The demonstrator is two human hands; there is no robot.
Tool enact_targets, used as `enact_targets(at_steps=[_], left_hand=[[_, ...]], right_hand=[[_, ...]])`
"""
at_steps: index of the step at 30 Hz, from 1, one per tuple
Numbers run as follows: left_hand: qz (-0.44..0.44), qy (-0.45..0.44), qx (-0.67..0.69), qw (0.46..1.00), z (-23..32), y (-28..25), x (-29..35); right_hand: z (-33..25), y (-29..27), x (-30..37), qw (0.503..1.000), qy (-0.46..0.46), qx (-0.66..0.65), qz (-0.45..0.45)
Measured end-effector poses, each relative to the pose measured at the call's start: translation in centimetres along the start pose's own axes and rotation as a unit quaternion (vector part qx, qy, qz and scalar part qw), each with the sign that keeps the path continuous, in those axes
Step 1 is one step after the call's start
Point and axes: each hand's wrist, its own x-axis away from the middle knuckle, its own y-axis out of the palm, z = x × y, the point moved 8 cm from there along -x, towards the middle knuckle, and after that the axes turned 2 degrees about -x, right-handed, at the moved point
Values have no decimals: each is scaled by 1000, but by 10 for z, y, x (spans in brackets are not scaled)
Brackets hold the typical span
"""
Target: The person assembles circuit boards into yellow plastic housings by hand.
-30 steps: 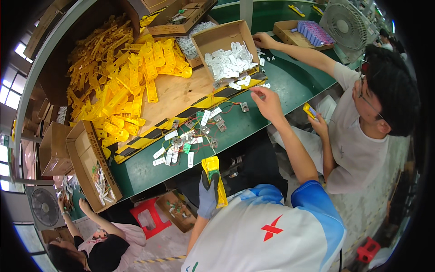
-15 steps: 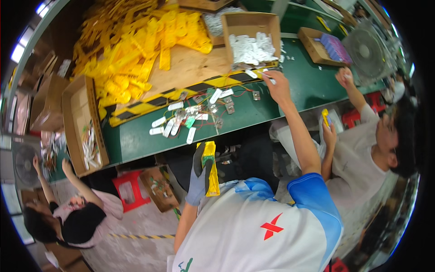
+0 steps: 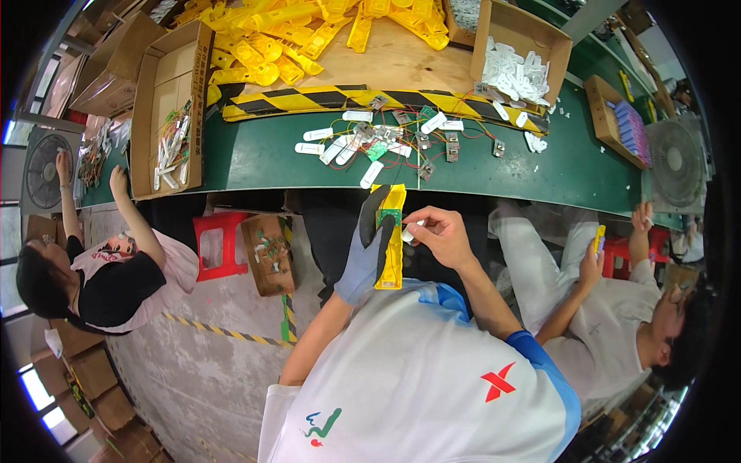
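My left hand (image 3: 361,261), in a grey glove with dark fingers, is closed around a long yellow plastic housing (image 3: 391,268). A small green circuit board (image 3: 388,217) sits inside that housing. Beside its right edge, my bare right hand (image 3: 446,239) pinches a small white plastic piece (image 3: 412,229) between thumb and fingers. Whether the piece touches the housing I cannot tell. Just beyond my hands, on the green table (image 3: 262,166), lies a cluster of white oblong parts (image 3: 371,174), small metal pieces (image 3: 451,147) and thin red wires.
Yellow housings (image 3: 262,65) are heaped behind a black-and-yellow striped edge (image 3: 309,102). A carton of white parts (image 3: 515,73) stands back right, another carton (image 3: 166,123) at left. Co-workers sit on both sides: a person in pink and black (image 3: 116,285) and one in pale grey (image 3: 610,332).
My right hand has come back from beside the carton of white parts to the yellow housing, bringing a white piece. The view has shifted; my left hand still grips the housing.
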Motion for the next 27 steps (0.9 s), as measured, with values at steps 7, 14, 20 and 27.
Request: enact_targets(at_steps=[7, 14, 20, 27], left_hand=[[11, 0, -17, 1000, 4, -6, 2], [15, 26, -54, 998, -13, -11, 0], [-5, 38, -58, 998, -21, -10, -7], [11, -16, -39, 999, -12, -4, -1]], right_hand=[[-12, 4, -8, 998, 11, 55, -27], [-13, 6, -9, 993, 17, 103, -48], [-4, -2, -5, 991, -3, 124, -57], [-8, -6, -6, 986, -28, 156, -43]])
